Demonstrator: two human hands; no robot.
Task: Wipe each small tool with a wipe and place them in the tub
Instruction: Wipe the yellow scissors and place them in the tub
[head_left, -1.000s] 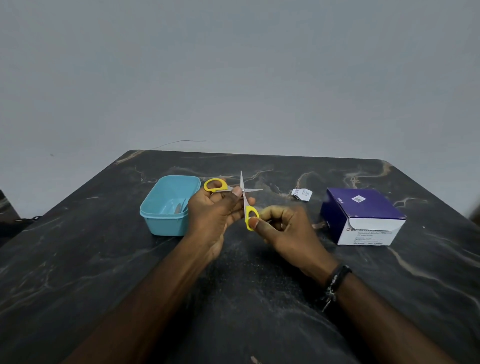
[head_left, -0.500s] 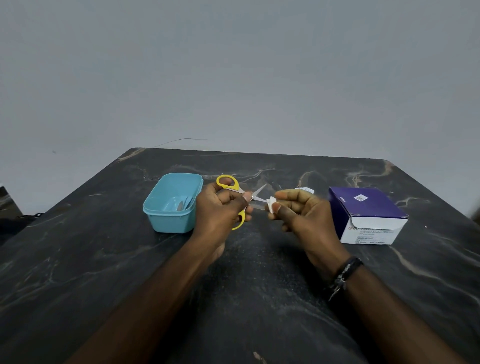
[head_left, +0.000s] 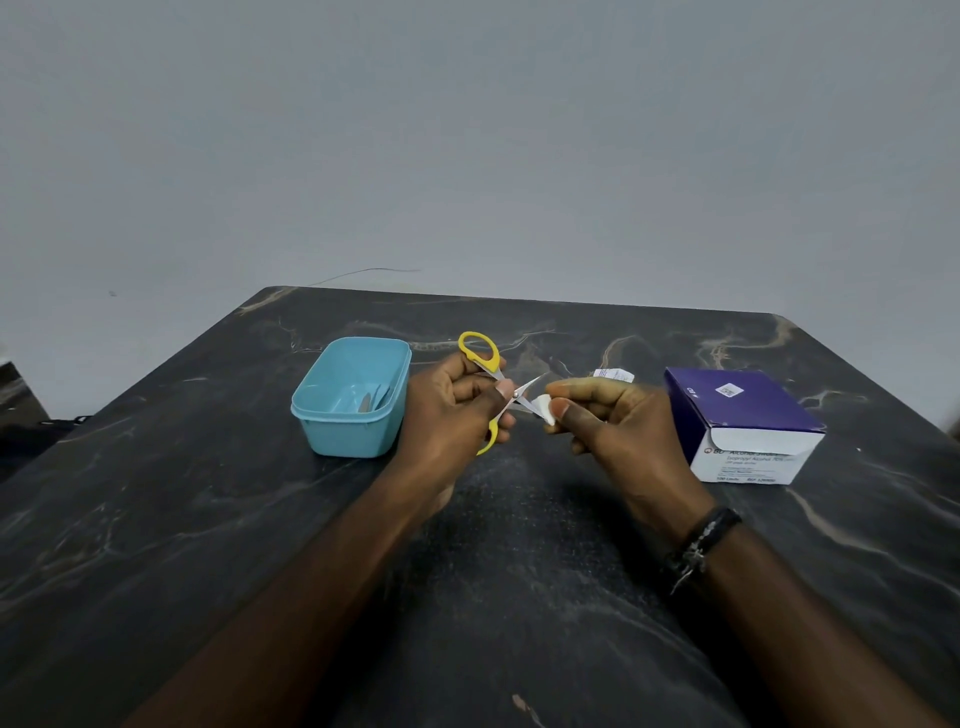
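Dark marbled worktop (head_left: 208, 519), with far edge straight against grey wall and far left corner cut at an angle. Much bare surface in front, near the arms, and on the left of the tub. Less room on the right, where purple and white box (head_left: 743, 421) stands near the right edge. Small white packet (head_left: 613, 374) lying flat behind the hands, between scissors and box.

Light blue tub (head_left: 348, 415), open, standing just beside left hand (head_left: 447, 415); inside, some thin metal tools (head_left: 371, 400) leaning in far right corner, kind not clear.

Left hand closed on yellow-handled scissors (head_left: 498, 387), held above worktop, blades apart, one loop up, other loop low under the fingers. Right hand (head_left: 613, 431) pinching folded white wipe (head_left: 545, 408) between thumb and forefinger, wipe touching the lower blade. Black bracelet (head_left: 701, 540) on right wrist.
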